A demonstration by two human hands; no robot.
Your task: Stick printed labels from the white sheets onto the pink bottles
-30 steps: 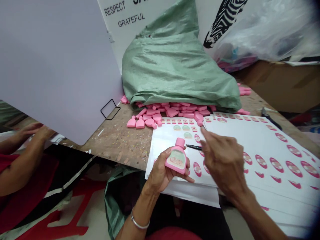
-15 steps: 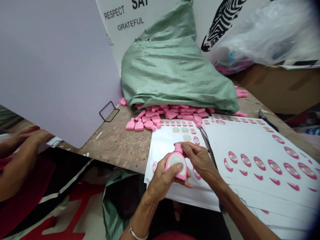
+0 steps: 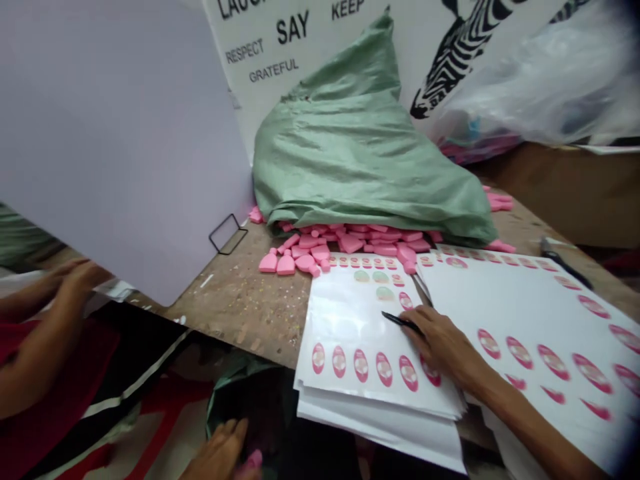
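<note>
My right hand is closed around a thin black pointed tool, over the left stack of sticker sheets. Low in the view, my left hand is at the mouth of an open green sack below the table edge. A pink bottle piece shows by its fingers, partly hidden. Several pink bottle pieces lie in a heap behind the sheets, at the foot of a large green sack. Oval pink stickers and a few pale green ones are on the sheets.
More sticker sheets spread over the right of the table. Scissors lie behind them. A black wire stand is beside a large pale panel. At the far left, another person's arms reach behind the panel.
My left hand has moved down and left, off the sheets, with the pink bottle. My right hand has left the bottle and now holds the black tool. The view has shifted slightly.
</note>
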